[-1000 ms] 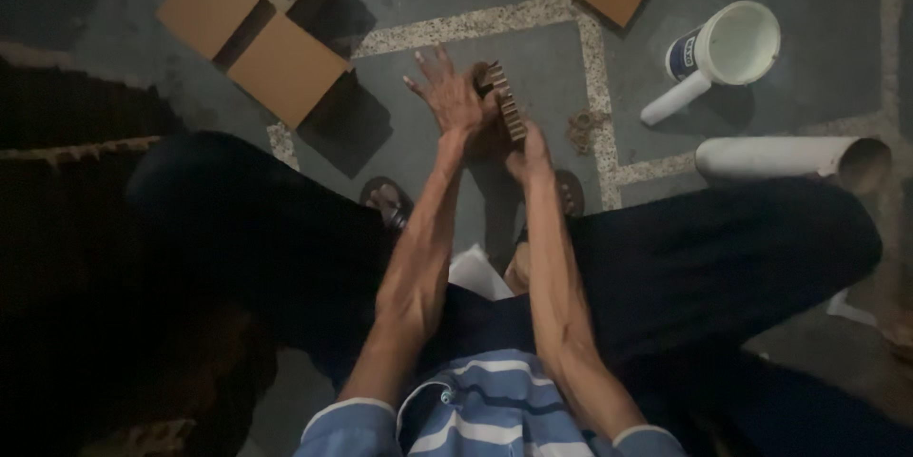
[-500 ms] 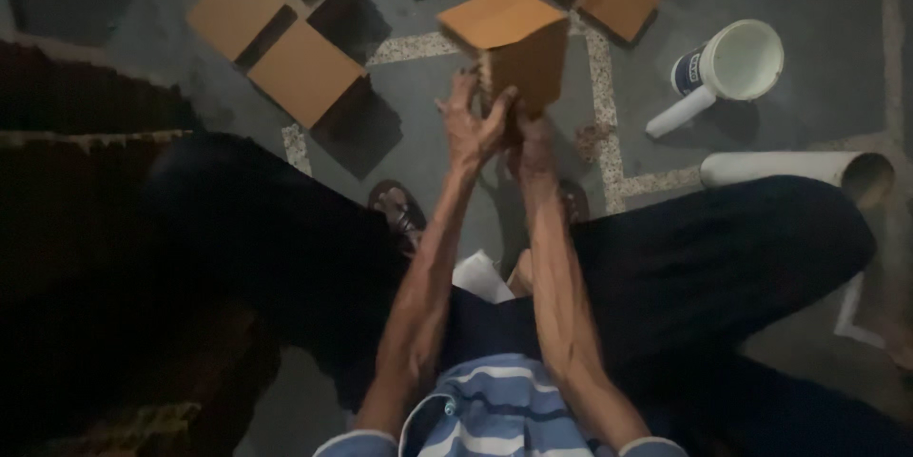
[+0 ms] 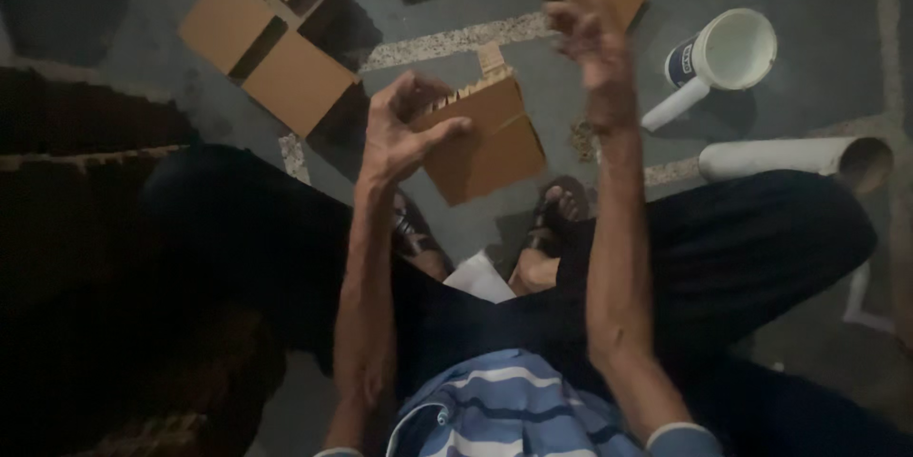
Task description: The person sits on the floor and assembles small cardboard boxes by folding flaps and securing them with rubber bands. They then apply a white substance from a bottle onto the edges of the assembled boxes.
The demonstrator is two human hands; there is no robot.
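Note:
My left hand [image 3: 404, 129] grips the upper left edge of a brown cardboard box piece [image 3: 490, 148], held tilted above the floor between my knees. A toothed, zigzag edge runs along its top. Raised to the right of the cardboard, my right hand [image 3: 590, 43] is off it, blurred, with fingers apart and nothing in them. My feet in sandals [image 3: 561, 210] rest on the floor just under the cardboard.
Several flat brown cardboard squares [image 3: 300, 81] lie on the grey floor ahead and to the left. A white bucket with a handle [image 3: 728, 48] stands at the right. A white pipe [image 3: 789, 157] lies beside my right leg.
The cardboard was held up in both hands as a box shape. It now hangs lower in my left hand alone, and my right hand has let go and lifted to the right.

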